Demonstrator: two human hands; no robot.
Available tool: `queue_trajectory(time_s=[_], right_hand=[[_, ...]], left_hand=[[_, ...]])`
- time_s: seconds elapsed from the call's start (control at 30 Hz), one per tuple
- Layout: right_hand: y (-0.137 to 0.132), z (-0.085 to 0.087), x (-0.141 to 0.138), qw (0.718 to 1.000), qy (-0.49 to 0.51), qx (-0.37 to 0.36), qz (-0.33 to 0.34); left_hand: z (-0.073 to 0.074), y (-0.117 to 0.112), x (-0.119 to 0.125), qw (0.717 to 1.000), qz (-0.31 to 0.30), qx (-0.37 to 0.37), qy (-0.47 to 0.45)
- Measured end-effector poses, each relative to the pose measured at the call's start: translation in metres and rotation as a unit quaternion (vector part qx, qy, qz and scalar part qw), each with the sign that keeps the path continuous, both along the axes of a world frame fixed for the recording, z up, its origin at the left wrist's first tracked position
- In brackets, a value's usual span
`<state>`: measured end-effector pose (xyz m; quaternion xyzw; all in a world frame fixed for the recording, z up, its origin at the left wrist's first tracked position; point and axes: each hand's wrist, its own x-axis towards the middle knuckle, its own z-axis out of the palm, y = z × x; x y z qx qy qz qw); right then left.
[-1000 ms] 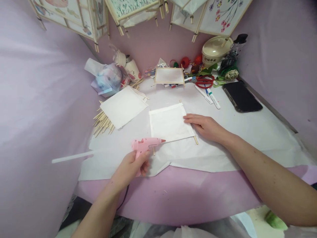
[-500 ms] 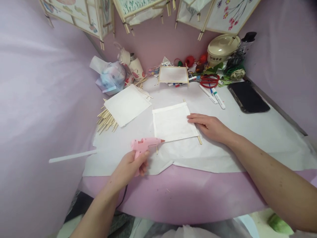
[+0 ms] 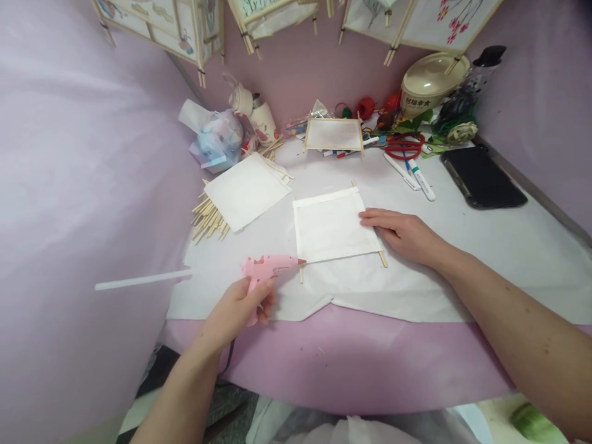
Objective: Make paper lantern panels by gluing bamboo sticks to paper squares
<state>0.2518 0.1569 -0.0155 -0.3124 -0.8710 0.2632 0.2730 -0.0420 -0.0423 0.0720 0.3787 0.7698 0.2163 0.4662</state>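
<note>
- The left hand (image 3: 240, 308) grips a pink glue gun (image 3: 268, 266), its tip at the near left corner of a white paper square (image 3: 333, 225)
- The right hand (image 3: 404, 233) lies flat and open on the square's right edge
- The far edge looks stuck down; the near edge seems not glued yet, though it is hard to see
- One framed square (image 3: 333, 134) stands at the back; loose sticks (image 3: 208, 219) and spare paper (image 3: 246, 190) lie on the left
- A white sheet (image 3: 462, 271) covers the pink table (image 3: 370, 364), with pink walls around
</note>
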Motion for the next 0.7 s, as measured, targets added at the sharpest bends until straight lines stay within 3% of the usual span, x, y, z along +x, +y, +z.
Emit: queue_trajectory(time_s=[0.7], right_hand=[[0.0001, -0.0002, 0.0007, 1.000, -0.006, -0.003, -0.002]], left_hand=[[-0.0052, -0.0009, -0.0058, 1.000, -0.023, -0.008, 0.015]])
